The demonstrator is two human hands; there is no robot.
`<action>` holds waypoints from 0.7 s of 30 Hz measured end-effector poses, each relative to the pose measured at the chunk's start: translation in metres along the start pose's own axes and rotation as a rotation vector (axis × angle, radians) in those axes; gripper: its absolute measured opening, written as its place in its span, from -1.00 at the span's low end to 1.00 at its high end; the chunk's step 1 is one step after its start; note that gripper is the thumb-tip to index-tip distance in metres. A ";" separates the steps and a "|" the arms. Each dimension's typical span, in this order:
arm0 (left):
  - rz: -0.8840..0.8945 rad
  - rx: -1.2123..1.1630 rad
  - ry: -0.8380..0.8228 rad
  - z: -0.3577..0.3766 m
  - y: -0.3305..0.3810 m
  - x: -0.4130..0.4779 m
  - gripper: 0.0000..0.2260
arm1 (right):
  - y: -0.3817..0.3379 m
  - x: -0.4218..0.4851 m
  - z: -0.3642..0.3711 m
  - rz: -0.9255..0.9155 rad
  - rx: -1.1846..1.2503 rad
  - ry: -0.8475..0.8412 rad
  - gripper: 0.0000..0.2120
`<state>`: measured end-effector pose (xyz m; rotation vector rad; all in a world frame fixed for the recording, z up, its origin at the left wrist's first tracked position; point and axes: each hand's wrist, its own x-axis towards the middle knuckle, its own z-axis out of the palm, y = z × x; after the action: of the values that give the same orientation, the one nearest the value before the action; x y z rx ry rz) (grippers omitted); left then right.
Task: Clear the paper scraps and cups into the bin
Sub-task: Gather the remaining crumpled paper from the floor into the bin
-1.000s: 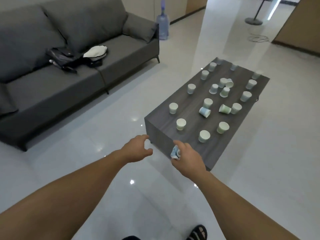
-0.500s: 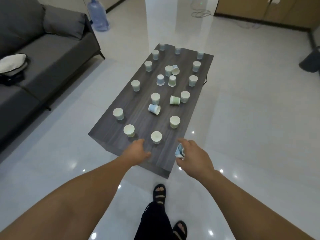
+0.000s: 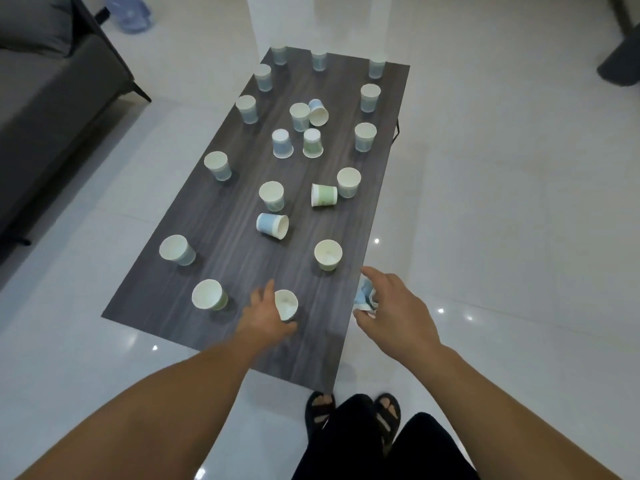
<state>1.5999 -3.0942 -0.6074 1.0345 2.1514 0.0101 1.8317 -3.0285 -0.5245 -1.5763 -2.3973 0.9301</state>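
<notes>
Black sandals [image 3: 353, 407] are parked at the near corner of the dark wood coffee table [image 3: 214, 244], so reach is no issue. Left hand [image 3: 265, 315] at 11 o'clock is on the nearest white paper cup [image 3: 286, 303]: thumb on the near side, fingers curved up its left wall, cup leaning a bit. I'd grip low and gently, since these crumple and might hold dregs. Right hand [image 3: 398, 306] at 1 o'clock, just off the table's right edge, pinches a crumpled blue-and-white scrap [image 3: 364, 298] under thumb and curled fingers, with the index finger sticking out straight. That hand's basically full, so nesting cups with the left looks like the smart play.

Further out at 12 there's an upright cup [image 3: 328, 255], then a tipped blue cup [image 3: 273, 226] and a tipped green cup [image 3: 323, 195], which could roll if bumped. Plenty more sit beyond, a couple upside down. Grey sofa [image 3: 52, 109] at 10. The dark lump [image 3: 620, 65] way off at 2 might be the bin, can't tell.
</notes>
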 end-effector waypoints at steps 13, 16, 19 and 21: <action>-0.001 0.051 0.003 0.033 0.027 0.066 -0.29 | 0.073 0.064 0.010 0.077 0.037 -0.071 -0.40; 0.068 0.082 -0.040 0.000 0.065 0.048 -0.28 | 0.065 0.058 -0.025 0.091 0.052 -0.087 -0.40; 0.170 0.081 -0.066 -0.040 0.111 0.024 -0.33 | 0.057 0.056 -0.074 0.119 0.071 -0.048 -0.41; 0.262 0.077 -0.100 -0.063 0.146 0.008 -0.33 | 0.056 0.052 -0.105 0.150 0.090 -0.015 -0.41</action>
<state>1.6561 -2.9717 -0.5222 1.3277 1.9265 -0.0011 1.8967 -2.9238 -0.4827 -1.7408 -2.2368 1.0645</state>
